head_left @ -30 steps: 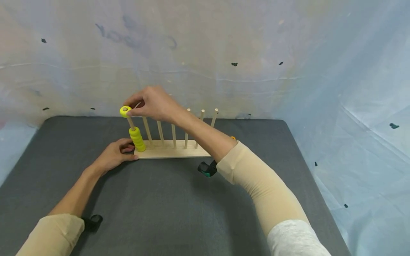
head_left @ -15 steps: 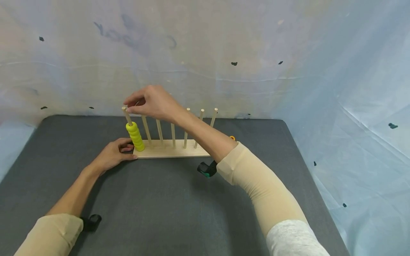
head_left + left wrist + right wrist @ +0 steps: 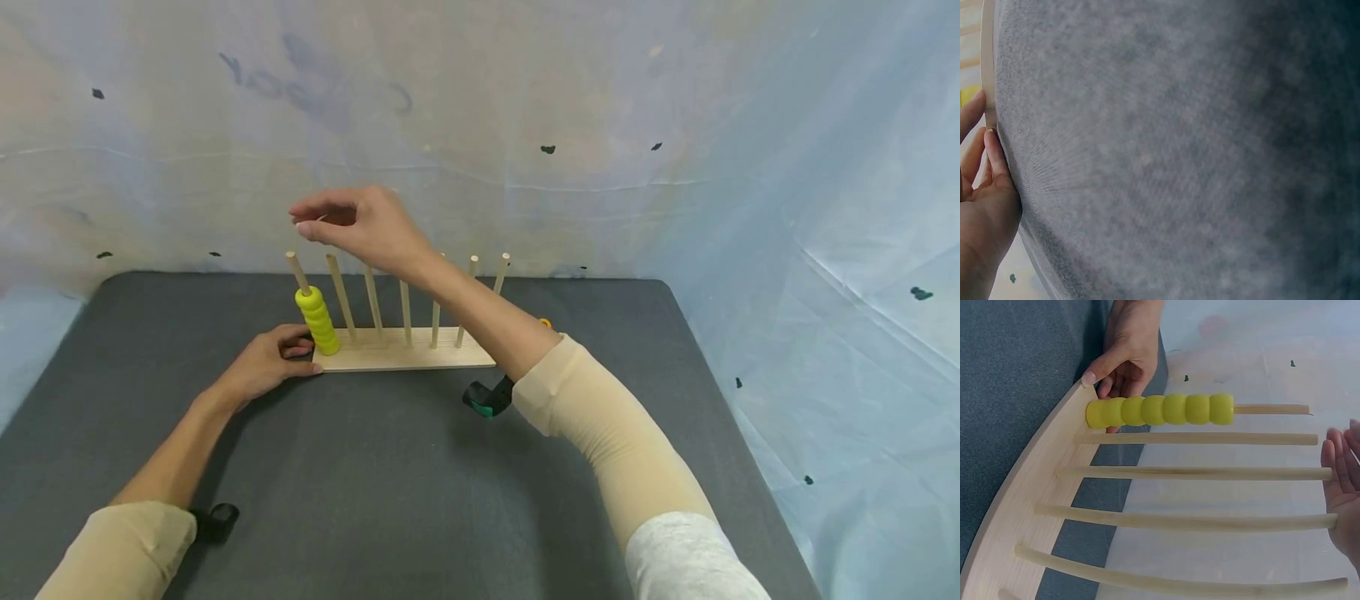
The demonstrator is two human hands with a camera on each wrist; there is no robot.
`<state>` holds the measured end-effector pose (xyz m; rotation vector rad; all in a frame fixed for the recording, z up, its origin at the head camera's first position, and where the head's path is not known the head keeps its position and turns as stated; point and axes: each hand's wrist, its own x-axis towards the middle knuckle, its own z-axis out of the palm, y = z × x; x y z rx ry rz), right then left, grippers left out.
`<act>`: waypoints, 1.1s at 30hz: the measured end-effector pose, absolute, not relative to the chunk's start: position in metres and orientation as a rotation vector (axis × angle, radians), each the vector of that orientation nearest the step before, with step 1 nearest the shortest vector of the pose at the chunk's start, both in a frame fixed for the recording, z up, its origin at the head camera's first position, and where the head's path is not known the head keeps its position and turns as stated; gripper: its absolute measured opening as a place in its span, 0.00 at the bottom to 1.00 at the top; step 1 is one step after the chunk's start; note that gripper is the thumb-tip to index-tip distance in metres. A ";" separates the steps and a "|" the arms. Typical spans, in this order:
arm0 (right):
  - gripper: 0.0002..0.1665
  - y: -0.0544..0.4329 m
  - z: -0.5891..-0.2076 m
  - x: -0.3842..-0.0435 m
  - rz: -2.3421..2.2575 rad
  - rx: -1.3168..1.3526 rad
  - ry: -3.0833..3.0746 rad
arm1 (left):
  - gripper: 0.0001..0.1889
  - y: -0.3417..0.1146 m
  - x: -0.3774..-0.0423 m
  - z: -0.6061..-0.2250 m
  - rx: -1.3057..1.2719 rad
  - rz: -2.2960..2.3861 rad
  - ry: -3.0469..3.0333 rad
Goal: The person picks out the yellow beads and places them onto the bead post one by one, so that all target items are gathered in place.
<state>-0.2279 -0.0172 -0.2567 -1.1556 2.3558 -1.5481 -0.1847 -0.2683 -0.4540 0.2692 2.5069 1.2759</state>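
A pale wooden peg stand (image 3: 420,359) with a row of upright dowels lies across the far part of the table. On its leftmost dowel (image 3: 1272,409) sits a stack of several yellow beads (image 3: 318,322), the dowel's top bare above them. My left hand (image 3: 258,367) grips the stand's left end, thumb at the front corner, other fingers bent round the end by the beads. In the left wrist view, the fingers (image 3: 999,159) meet the base's edge. My right hand (image 3: 367,227) hovers above the dowel tops with loosely bent fingers, holding nothing.
A small orange thing (image 3: 545,322) peeks out behind my right forearm, near the stand's right end. Dark camera straps (image 3: 217,523) sit on both wrists. A pale, marked sheet (image 3: 480,108) hangs behind the dark table (image 3: 420,483).
My right hand has let go of the top yellow bead, which dropped down the leftmost dowel onto the stack. The hand then rose away. My left hand stays at the stand's end.
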 end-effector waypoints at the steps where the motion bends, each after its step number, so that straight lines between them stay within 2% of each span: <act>1: 0.17 -0.017 -0.254 -0.226 -1.567 -1.160 2.351 | 0.43 -0.269 -0.185 -0.454 0.269 1.275 2.506; 12: 0.17 -0.012 -0.253 -0.229 -1.713 -1.312 2.235 | 0.44 -0.275 -0.181 -0.450 0.267 1.279 2.518; 25: 0.16 0.023 -0.264 -0.209 -1.766 -1.360 2.165 | 0.43 -0.273 -0.180 -0.454 0.248 1.289 2.514; 33: 0.15 0.044 -0.276 -0.203 -1.837 -1.261 2.154 | 0.44 -0.273 -0.182 -0.457 0.230 1.291 2.520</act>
